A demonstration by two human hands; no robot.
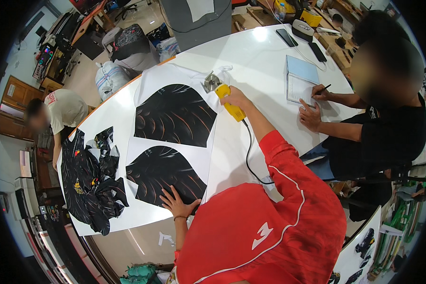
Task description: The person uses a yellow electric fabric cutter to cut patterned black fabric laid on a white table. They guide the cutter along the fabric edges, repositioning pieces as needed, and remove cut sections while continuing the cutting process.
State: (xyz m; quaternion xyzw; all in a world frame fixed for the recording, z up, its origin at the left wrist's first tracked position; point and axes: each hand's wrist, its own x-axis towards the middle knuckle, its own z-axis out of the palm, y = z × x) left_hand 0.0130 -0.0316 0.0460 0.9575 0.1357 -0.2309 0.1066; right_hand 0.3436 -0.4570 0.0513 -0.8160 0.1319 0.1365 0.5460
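My right hand (237,98) grips a yellow electric rotary fabric cutter (233,110) by its body. The cutter's round metal blade head (212,82) sits at the right edge of a white fabric sheet, near the upper of two printed panels. That upper panel (175,116) is black with orange and grey streaks and has a curved top. Below it lies a matching lower panel (163,170). My left hand (176,203) rests flat on its lower edge with fingers spread. A black cord (249,156) runs from the cutter down towards my right sleeve.
A pile of cut black printed pieces (87,184) covers the white table's (255,57) left end. At right, a person writes in a notebook (302,75); phones (317,52) and a case (302,30) lie beyond. Another person (66,109) bends at the far left. White sacks (110,78) stand behind.
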